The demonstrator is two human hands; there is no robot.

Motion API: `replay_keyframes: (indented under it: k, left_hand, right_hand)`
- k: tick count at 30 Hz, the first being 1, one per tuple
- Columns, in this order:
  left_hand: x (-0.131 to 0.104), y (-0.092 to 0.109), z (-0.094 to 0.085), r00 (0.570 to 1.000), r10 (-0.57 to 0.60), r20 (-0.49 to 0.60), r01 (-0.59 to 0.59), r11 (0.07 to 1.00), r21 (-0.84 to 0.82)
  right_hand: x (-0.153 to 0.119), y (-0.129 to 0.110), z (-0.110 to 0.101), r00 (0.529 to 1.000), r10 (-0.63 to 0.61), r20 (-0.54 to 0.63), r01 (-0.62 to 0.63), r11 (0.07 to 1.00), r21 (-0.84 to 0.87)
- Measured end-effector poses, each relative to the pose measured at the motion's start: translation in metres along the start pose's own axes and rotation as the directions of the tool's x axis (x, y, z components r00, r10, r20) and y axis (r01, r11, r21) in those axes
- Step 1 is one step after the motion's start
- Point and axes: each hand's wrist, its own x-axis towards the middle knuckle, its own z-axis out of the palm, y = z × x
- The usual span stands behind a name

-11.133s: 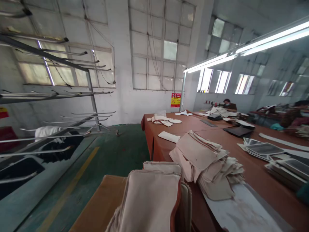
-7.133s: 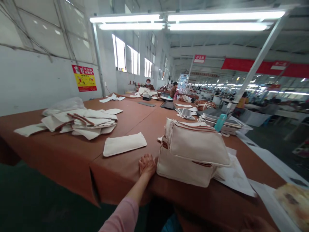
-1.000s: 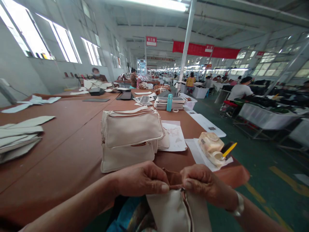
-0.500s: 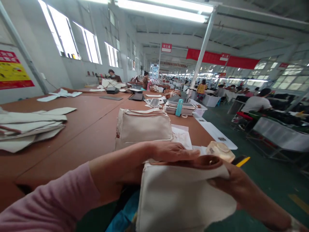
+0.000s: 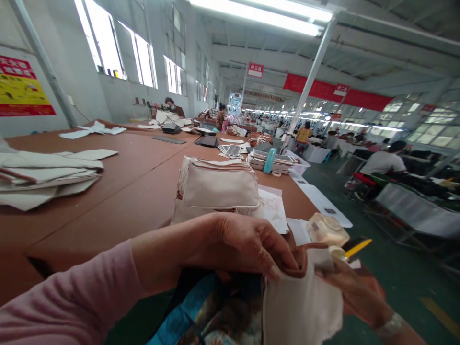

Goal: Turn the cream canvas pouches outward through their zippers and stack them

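A cream leather piece with a brown inner side (image 5: 300, 306) hangs in front of me over the table's near edge. My left hand (image 5: 257, 239) pinches its upper left edge, thumb outside and fingers at the brown side. On the right, my right hand (image 5: 355, 287) grips the same piece by its side, thumb on the cream face and the other fingers mostly hidden behind it. The top edge bends into a curve between the hands. Just beyond my left hand, a stack of similar cream pieces (image 5: 223, 184) lies on the brown table (image 5: 136, 191).
Right of the stack lie white papers (image 5: 275, 206). A yellowish plastic container (image 5: 327, 230) and a yellow-handled tool (image 5: 358, 247) sit near my right hand. Cream panels (image 5: 46, 175) spread at left. A turquoise bottle (image 5: 269, 160) stands farther back. Other people work in the distance.
My left hand has turned from lying flat along the top edge to pinching it. The leather piece has swung right and narrowed in view, uncovering my patterned clothing. The view has shifted slightly.
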Motion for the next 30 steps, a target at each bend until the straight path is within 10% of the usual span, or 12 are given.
replay_keyframes:
  k: [3, 6, 12, 17, 30]
  left_hand:
    - [0.012, -0.007, 0.013, 0.995, 0.075, -0.063, -0.081, 0.991, -0.106]
    - [0.024, -0.006, 0.02, 0.996, 0.049, -0.074, -0.045, 0.997, 0.064]
    - [0.015, 0.006, 0.023, 0.998, 0.056, -0.007, -0.056, 0.998, 0.016]
    - [-0.005, -0.017, 0.009, 0.999, -0.035, 0.038, 0.041, 0.983, -0.177]
    - [-0.01, -0.028, -0.006, 0.951, -0.007, -0.31, 0.075, 0.975, 0.208]
  right_hand:
    - [0.003, -0.01, 0.008, 0.967, -0.232, -0.103, 0.186, 0.924, -0.333]
    - [-0.005, -0.048, 0.024, 0.909, -0.396, -0.127, 0.341, 0.886, -0.315]
    - [-0.022, -0.09, 0.077, 0.894, -0.261, 0.365, 0.21, 0.962, 0.173]
    - [-0.023, -0.067, 0.09, 0.896, -0.205, 0.394, 0.141, 0.973, 0.185]
    - [-0.005, -0.076, 0.075, 0.94, -0.11, 0.322, 0.109, 0.994, 0.02]
